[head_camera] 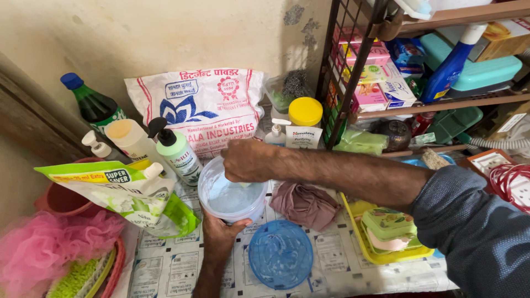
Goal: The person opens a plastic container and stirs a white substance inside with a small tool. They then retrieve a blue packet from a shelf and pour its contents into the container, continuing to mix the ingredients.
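At the far left a dark green plastic bottle with a blue cap (pixel 93 104) leans against the wall. Near it a fluffy pink mesh sponge (pixel 41 248) lies in the near left corner. Just right of that, a green and white plastic refill pouch (pixel 118 193) lies tilted, with a pale green pump bottle with a black nozzle (pixel 175 150) standing behind it. A large white sack with red and blue print (pixel 204 107) rests against the far wall.

In the middle sits a translucent round plastic tub (pixel 232 197) on the paper-covered table (pixel 337 265). The left hand (pixel 221 233) cups the tub's near side from below, fingers curled around its wall. The right hand (pixel 248 160) hangs over the tub's far rim, fingers bent downward into it; whether they pinch anything I cannot tell. Near the tub, a round blue translucent lid (pixel 280 254) lies flat on the table, just apart from it. To the tub's right, under the right forearm, lies a crumpled brownish-mauve cloth (pixel 305 204).

Further right a yellow plastic tray (pixel 386 255) holds green soap cases. Behind, a jar with a yellow cap (pixel 305 111) stands beside a dark metal rack (pixel 353 72) full of boxes, with a blue spray bottle (pixel 450 69) on its shelf.
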